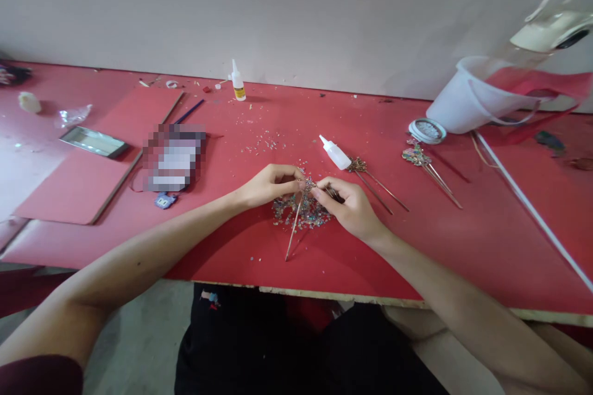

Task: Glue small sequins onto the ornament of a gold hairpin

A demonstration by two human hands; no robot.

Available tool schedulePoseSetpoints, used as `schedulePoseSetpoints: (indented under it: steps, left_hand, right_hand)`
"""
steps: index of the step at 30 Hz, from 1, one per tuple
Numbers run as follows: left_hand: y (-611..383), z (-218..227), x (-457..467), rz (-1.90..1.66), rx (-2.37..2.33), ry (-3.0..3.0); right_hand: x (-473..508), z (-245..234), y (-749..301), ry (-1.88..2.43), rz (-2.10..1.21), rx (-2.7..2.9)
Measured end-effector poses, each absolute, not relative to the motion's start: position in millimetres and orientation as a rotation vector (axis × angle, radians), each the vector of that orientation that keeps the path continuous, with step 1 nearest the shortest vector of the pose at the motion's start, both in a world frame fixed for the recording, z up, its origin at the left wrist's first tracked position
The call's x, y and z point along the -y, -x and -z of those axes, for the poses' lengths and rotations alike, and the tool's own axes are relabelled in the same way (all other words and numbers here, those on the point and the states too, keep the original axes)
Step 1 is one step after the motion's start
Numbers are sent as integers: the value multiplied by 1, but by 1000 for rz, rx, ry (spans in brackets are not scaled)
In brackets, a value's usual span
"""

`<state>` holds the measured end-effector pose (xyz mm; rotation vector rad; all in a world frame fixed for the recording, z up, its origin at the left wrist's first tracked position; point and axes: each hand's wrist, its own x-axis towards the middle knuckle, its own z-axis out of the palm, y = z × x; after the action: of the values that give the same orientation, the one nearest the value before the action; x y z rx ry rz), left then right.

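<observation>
Above a pile of small shiny chips (312,217), both hands meet at the decorated head of a hairpin (295,228). Its thin copper-coloured stem slants down toward me. My left hand (273,186) pinches the head from the left with thumb and fingertips. From the right, my right hand (347,202) closes thumb and forefinger on the same head; something dark and metallic shows under its palm, too hidden to name. Just beyond lies a white glue bottle (335,153) on its side, touching a second hairpin (376,184) with two prongs. The fingers cover most of the held head's detail.
Another glue bottle (238,81) stands near the wall. To the right are a colourful hairpin (428,163), a round white container (427,130) and a white bucket (482,95). A partly pixelated phone-like object (173,160), a shallow box (95,142) and a red board (69,188) lie left.
</observation>
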<state>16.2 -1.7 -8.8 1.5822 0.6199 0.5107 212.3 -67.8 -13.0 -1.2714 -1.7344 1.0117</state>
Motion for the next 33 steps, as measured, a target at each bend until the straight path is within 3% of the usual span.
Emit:
schedulePoseSetpoints:
  steps: [18, 25, 33]
  left_hand:
    - [-14, 13, -2, -514, -598, -1585]
    - [-14, 9, 0, -518, -609, -1562]
    - [-13, 8, 0, -514, -593, -1551]
  right_hand:
    - [70, 16, -218, 1244, -913, 1680]
    - [66, 13, -217, 1252, -627, 1804]
    - [69, 15, -215, 1329, -742, 1737]
